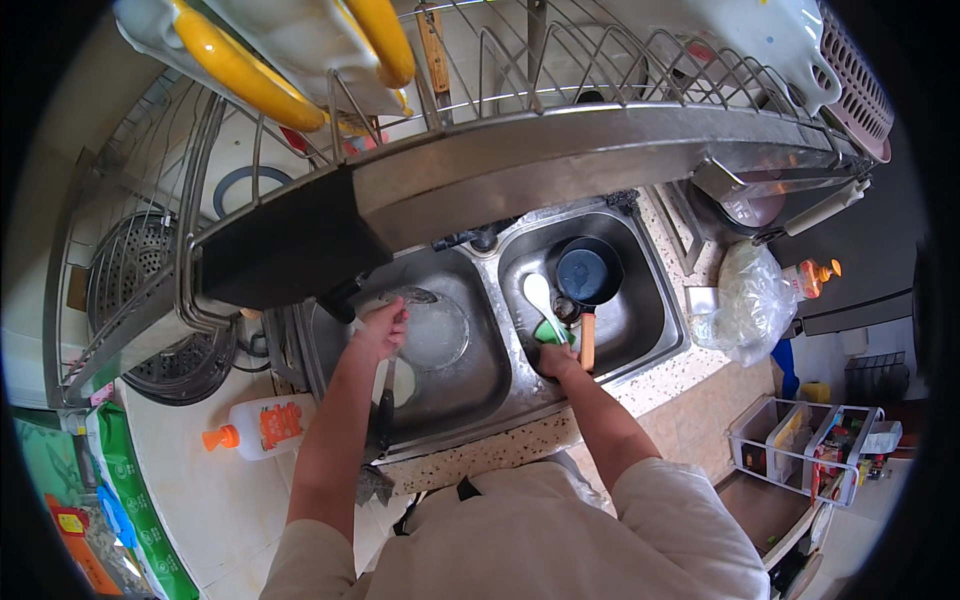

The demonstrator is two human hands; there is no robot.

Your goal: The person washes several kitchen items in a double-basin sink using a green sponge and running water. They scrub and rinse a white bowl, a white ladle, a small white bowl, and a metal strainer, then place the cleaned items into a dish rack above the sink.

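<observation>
My left hand [384, 328] is over the left basin [457, 390] of a steel double sink, closed on what looks like a metal spoon [418, 295], just above a round clear bowl or lid [439, 334]. A pale round dish [397, 381] and a black-handled utensil [386, 409] lie below that hand. In the right basin [637, 330], my right hand [559, 360] grips a white spoon [538, 291] by its handle, with a green sponge or cloth [553, 332] beside it. A dark saucepan [589, 271] with a wooden handle rests there too.
A steel dish rack [585, 150] crosses above the sink, holding dishes. The black faucet [484, 238] stands behind the basins. A pump bottle [814, 279] and a clear plastic bag [754, 304] are at right. An orange-capped bottle [270, 427] lies at left, near steamer trays [139, 277].
</observation>
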